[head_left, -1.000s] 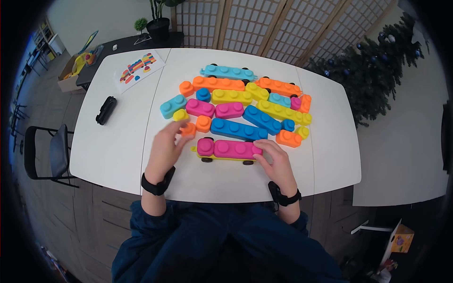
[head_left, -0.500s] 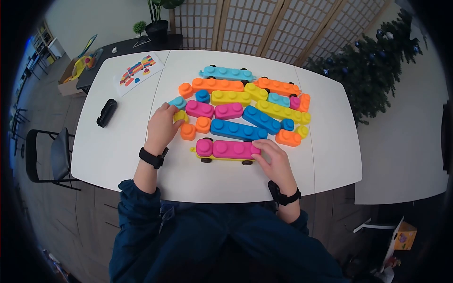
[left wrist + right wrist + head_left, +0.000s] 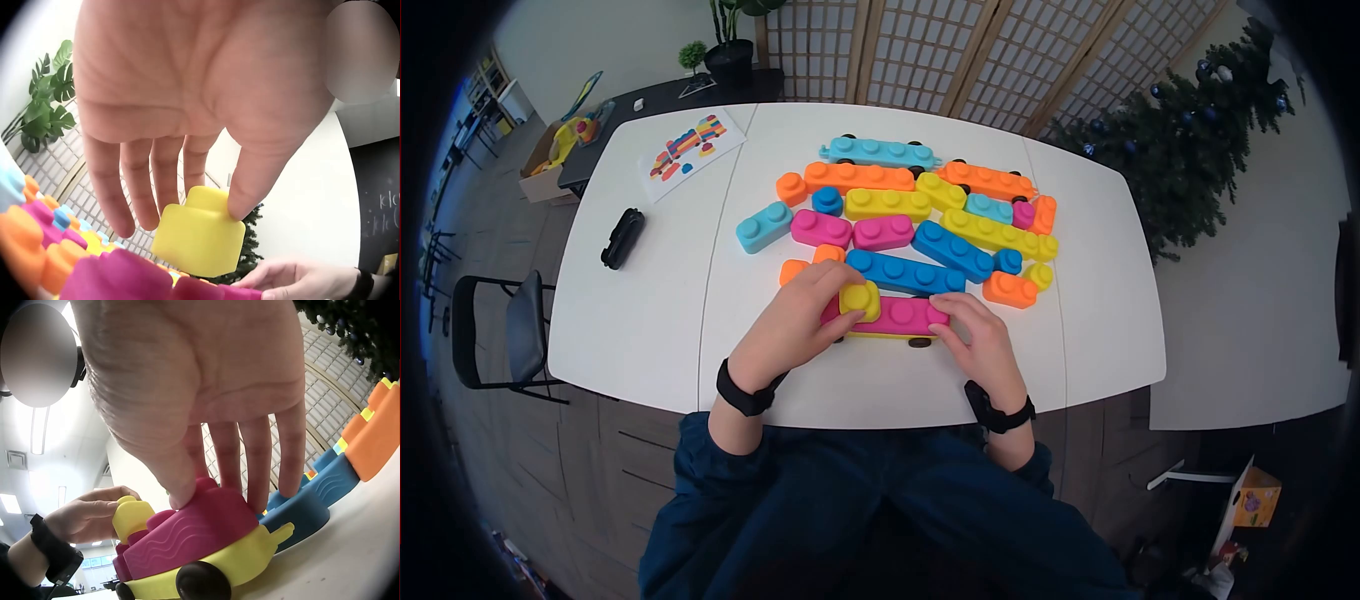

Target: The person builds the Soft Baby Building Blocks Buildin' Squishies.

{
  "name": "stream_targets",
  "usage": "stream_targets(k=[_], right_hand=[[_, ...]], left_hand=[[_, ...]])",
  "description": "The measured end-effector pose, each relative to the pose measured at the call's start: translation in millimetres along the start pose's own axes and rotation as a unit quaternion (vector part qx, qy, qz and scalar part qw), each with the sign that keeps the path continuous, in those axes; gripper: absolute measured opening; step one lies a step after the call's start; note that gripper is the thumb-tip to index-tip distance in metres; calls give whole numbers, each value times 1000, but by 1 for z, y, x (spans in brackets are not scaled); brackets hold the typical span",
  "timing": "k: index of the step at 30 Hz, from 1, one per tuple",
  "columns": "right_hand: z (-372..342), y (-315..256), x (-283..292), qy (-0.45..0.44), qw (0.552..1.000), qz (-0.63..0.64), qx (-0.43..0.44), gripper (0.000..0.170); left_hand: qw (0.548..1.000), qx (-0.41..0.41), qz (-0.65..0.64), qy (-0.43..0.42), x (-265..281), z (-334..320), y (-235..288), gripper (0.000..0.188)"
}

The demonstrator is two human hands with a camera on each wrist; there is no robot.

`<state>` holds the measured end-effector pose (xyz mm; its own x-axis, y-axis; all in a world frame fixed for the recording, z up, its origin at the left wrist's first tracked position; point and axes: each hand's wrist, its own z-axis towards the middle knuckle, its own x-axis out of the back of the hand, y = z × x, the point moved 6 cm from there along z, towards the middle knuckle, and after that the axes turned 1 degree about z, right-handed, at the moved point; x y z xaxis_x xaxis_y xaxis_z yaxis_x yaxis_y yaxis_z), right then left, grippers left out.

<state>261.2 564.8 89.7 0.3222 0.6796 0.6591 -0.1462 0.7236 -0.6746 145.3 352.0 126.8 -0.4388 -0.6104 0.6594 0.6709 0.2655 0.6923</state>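
Two orange blocks (image 3: pixel 793 271) — partly behind left hand (image 3: pixel 793 328); dark board (image 3: pixel 378 172) — cut off in left wrist view.

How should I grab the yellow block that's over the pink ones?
Probably pinch the yellow block high on opposite sides, coming from above. It's small, with its knob up and flattish sides for your thumb and fingers. The left hand pinches it, with no fingers showing underneath.
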Motion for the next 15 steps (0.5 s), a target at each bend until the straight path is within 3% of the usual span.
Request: stream_targets(k=[5,15], right_hand=[[0,-1,0,-4,1000,-8,-2,27],[1,-2,-4,9,1000,-17,16,27]], left_hand=[[999,-22,-17,-24,-6,3,3,31],[1000,11,-19,-16,-13,-3,-4,34]])
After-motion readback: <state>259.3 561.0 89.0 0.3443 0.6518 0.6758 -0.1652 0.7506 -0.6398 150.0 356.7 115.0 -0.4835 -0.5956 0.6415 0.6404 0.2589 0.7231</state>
